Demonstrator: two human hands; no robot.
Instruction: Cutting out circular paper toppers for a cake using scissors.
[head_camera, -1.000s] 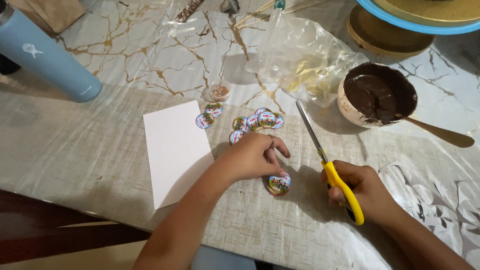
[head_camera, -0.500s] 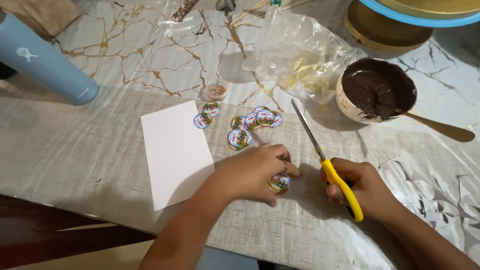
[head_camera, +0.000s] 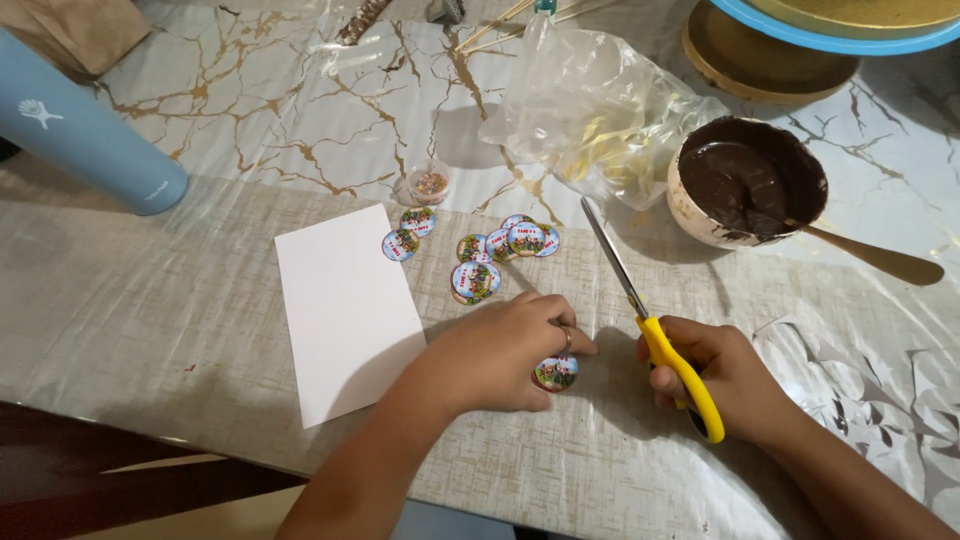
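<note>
My left hand (head_camera: 500, 352) rests on the table with its fingers curled over a round printed paper cutout (head_camera: 556, 373) that peeks out beside the ring finger. My right hand (head_camera: 725, 375) grips yellow-handled scissors (head_camera: 640, 305), the blades closed and pointing up-left on the table. Several more round printed cutouts (head_camera: 478, 248) lie in a loose group just beyond my left hand. A white rectangular card (head_camera: 348, 308) lies to their left, partly under my left forearm.
A bowl of melted chocolate (head_camera: 748, 182) with a wooden spoon (head_camera: 870, 255) stands at the right. A crumpled clear plastic bag (head_camera: 600, 110) lies behind the scissors. A small cup of sprinkles (head_camera: 430, 184) and a light blue bottle (head_camera: 85, 130) are further left. A cake board (head_camera: 770, 55) sits top right.
My left hand slid down and right over the lone cutout near the scissors. The right hand and scissors stayed in place.
</note>
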